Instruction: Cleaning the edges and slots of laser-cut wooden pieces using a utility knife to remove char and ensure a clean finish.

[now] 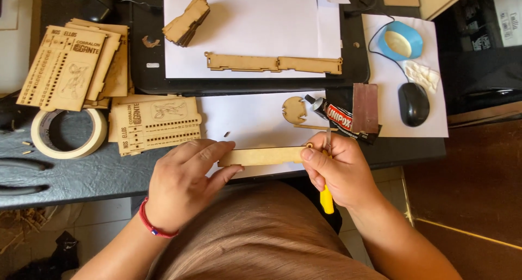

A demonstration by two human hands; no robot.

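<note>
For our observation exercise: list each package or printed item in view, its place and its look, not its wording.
Glue tube: black, red band, right of centre, lying slanted.
Engraved wooden panels: tan, flat, left of centre, above left hand.
Engraved wooden stack: tan, far left.

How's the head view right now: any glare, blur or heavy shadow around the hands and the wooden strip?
Head view: sharp overall, no motion blur on the left hand or right hand; the wooden strip is evenly lit; the white paper sheets are bright but keep detail; soft shadows under the stacked wood pieces; the right edge beyond the computer mouse falls dark.
</note>
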